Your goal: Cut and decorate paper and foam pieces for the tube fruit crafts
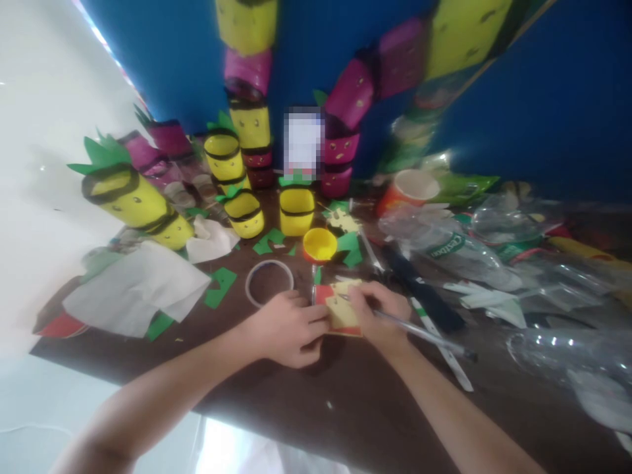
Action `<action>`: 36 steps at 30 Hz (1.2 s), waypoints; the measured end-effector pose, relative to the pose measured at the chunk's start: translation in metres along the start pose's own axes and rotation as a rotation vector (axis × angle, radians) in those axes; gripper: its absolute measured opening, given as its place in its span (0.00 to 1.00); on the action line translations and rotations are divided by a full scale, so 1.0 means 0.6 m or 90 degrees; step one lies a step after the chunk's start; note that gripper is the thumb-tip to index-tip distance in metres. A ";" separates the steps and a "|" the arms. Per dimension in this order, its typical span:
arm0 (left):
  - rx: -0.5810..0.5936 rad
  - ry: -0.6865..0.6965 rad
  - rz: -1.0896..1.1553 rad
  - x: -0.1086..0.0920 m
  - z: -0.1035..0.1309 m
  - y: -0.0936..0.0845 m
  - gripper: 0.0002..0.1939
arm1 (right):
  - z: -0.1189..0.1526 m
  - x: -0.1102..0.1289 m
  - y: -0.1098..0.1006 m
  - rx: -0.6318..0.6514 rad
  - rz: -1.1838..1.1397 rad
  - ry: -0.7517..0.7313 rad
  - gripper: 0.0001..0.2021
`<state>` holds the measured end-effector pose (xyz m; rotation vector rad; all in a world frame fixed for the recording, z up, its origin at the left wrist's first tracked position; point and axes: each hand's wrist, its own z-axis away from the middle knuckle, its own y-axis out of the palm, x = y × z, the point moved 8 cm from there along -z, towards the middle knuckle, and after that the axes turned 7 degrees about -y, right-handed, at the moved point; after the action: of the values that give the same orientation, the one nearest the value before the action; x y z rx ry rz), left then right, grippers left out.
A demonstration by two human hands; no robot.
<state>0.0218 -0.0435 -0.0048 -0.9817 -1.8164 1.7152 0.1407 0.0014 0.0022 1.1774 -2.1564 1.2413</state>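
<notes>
A small yellow and red paper piece is held low over the dark table in front of me; its exact shape is partly covered by my fingers. My left hand is closed at its left edge, fingers curled. In my right hand is a slim grey pen, its tip meeting the yellow surface and its back end pointing right. The right fingers also rest against the paper's edge. Just beyond are a roll of tape and a small yellow cup.
Yellow pineapple-like cups with green leaves stand behind, near stacked purple ones. White paper and green scraps lie left. Scissors, a white-handled cutter and clear plastic bottles crowd the right.
</notes>
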 end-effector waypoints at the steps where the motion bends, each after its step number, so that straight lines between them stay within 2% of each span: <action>1: -0.001 0.000 -0.001 0.000 0.000 -0.001 0.10 | -0.001 -0.002 0.003 0.014 -0.009 0.009 0.12; 6: -0.002 0.004 -0.004 -0.001 -0.001 -0.003 0.09 | -0.005 -0.010 0.023 0.081 0.000 0.017 0.18; 14: -0.003 0.001 0.004 -0.001 0.000 -0.005 0.08 | -0.007 -0.004 0.032 0.109 0.010 -0.003 0.17; 36: -0.005 0.002 0.008 -0.002 -0.001 -0.004 0.08 | -0.008 -0.001 0.035 0.105 0.013 -0.006 0.16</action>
<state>0.0227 -0.0438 -0.0022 -1.0004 -1.8195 1.7142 0.1234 0.0111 -0.0064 1.2313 -2.1110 1.4482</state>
